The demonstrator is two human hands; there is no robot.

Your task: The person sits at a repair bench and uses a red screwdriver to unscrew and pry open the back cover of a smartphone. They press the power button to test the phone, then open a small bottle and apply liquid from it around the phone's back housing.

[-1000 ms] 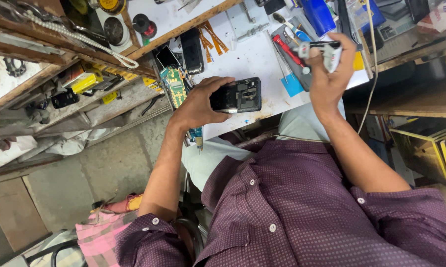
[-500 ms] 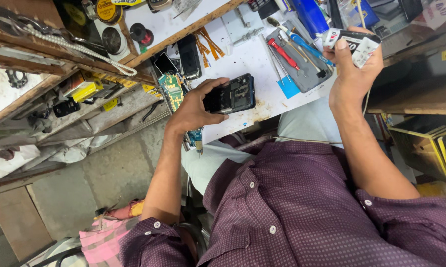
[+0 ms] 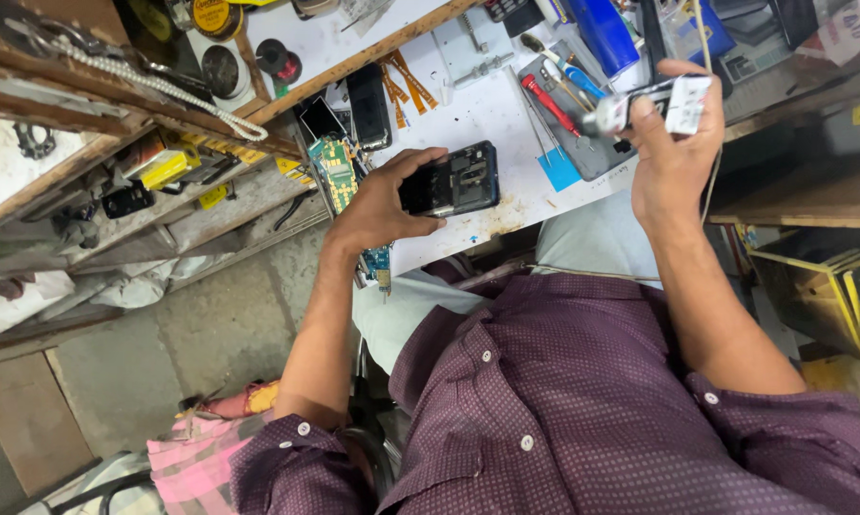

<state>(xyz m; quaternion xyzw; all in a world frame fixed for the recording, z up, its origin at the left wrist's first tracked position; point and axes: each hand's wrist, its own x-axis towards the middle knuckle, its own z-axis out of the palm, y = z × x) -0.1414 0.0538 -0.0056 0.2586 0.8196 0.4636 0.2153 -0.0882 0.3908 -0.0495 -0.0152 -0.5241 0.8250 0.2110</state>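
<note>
Firmly, the left hand (image 3: 377,205) clasps an opened black phone (image 3: 451,181) by its near end, thumb over the upper edge and fingers curled under, so that the exposed inner side faces the camera. The phone lies with its long axis across the picture, running from the hand toward the right with a slight upward slant, and it sits over the front edge of the white workbench (image 3: 492,119). The left forearm reaches up from a rolled purple sleeve, wrist bent a little toward the bench.

The right hand (image 3: 673,157) is raised at the right side of the bench, fingers closed around a small white tube (image 3: 661,103) with dark markings. The tube's long axis also runs roughly across the picture, its narrow grey nozzle pointing left toward the tools; its far end is covered by the fingers and a thin cord crosses in front of it. The right forearm rises steeply from the elbow, wrist straight.

Near the phone lies a green circuit board (image 3: 337,170), partly behind the left wrist, and above it a second dark phone (image 3: 369,105). Between the hands sits a grey tray (image 3: 592,157) with a red-handled screwdriver (image 3: 548,103) and tweezers. Whether the tube is capped is hard to make out, and the phone's underside is hidden by the fingers.
</note>
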